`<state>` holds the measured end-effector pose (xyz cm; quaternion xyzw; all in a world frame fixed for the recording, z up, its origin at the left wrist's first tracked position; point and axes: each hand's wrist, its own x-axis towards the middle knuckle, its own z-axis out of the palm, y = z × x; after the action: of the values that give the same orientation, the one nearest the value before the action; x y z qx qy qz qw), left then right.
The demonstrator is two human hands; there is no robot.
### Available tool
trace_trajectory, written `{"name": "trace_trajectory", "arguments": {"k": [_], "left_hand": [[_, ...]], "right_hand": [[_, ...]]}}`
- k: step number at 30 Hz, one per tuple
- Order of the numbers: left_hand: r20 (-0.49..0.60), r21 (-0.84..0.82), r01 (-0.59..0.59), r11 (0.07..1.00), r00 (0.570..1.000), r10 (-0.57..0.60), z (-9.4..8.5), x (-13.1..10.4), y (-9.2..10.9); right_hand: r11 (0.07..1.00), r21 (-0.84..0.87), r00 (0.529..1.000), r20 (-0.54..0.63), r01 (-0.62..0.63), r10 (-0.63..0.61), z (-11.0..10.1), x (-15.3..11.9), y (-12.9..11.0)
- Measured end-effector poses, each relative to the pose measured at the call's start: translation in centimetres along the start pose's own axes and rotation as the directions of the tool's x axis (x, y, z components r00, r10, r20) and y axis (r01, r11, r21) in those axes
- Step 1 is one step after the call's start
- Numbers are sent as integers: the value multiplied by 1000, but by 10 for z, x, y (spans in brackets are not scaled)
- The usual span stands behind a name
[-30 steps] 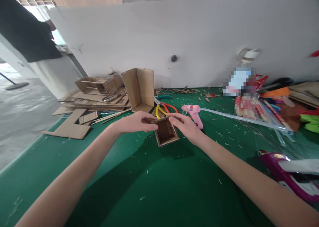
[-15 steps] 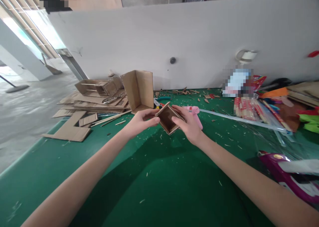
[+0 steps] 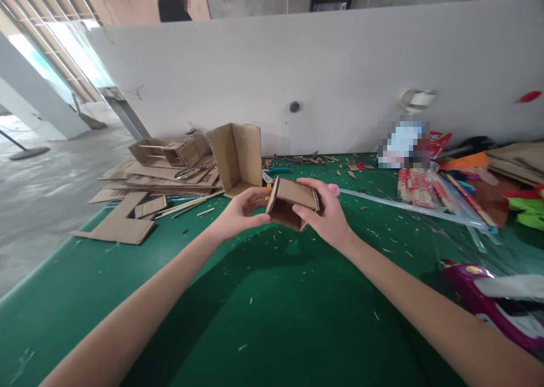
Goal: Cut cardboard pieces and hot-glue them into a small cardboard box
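Observation:
A small cardboard box (image 3: 296,193) with an open side facing me is held up between both hands, above the green table (image 3: 272,296). My left hand (image 3: 238,213) grips its left edge, thumb in front and fingers behind. Around its right end closes my right hand (image 3: 327,212), with the thumb on the front edge. Just behind stands a taller folded cardboard piece (image 3: 244,156), upright and open to the front. Part of a pink glue gun (image 3: 334,189) shows beyond my right hand, which hides the rest.
Stacked cardboard sheets (image 3: 127,174), scissors (image 3: 193,170) and thin wooden sticks (image 3: 187,204) lie at left. A clear glue stick (image 3: 408,205), packaged red-and-white sticks (image 3: 414,184) and a purple tool (image 3: 488,296) are at right. A white partition (image 3: 340,75) borders the back; a person (image 3: 173,1) is beyond it.
The small box has been turned in my hands: its corner pointed down before, and now a flat panel faces up. The person behind the partition has shifted right.

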<state>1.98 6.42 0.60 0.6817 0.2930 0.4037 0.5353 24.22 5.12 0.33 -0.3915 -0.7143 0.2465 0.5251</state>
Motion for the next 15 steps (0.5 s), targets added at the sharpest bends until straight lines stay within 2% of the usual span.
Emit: {"name": "trace_trajectory", "arguments": {"k": [5,12,15], "left_hand": [[90,86,-35,996,996,27,-7,0,-3],[106,169,-38,985,994,20,-9,-2,-1],[103,203,-33,979,995,13,-11,-3,4]], "right_hand": [[988,-103,994,2,111,-112,0,-3,0],[935,-212,956,-2,285,-292,1,-6,2],[908,-281,942,-33,311,-333,3,-9,3]]}}
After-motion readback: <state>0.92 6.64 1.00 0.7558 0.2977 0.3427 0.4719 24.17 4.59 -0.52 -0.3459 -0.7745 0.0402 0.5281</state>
